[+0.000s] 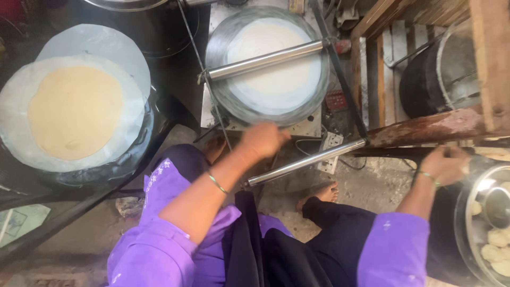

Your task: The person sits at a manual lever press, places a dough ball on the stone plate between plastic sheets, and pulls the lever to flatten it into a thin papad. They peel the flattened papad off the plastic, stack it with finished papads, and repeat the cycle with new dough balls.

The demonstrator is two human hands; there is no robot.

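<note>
Right hand: the right hand (445,165), at the right edge of the frame, has its fingers curled at the rim of a shiny round steel container (486,223); whether they grip the rim or only rest on it, I cannot tell.
Steel container: lower right of the frame; it holds pale raw dough balls (496,244).
Left hand: the left hand (264,139), at mid-frame, is blurred; its fingers look closed, just above the long polished steel lever bar (308,162), though I cannot tell whether they grip anything.
Step in hand: judging by the hands, flatbread pressing, with the right hand at the dough store and the left at the press.
Next move: it would call for a firm grasp on the lever and a dough ball set at the middle of the plate.
Press plate: the round grey metal press plate (218,48), upper centre of the frame, carries a thin white flattened dough disc (273,58) under a shiny steel roller bar (265,59).
Left tray: a round dark tray (135,154), upper left of the frame, bears white sheets and a tan pressed flatbread round (74,111).
Far right: a dark round drum (425,85) stands behind the brown wooden frame (425,127); its contents are hidden.
</note>
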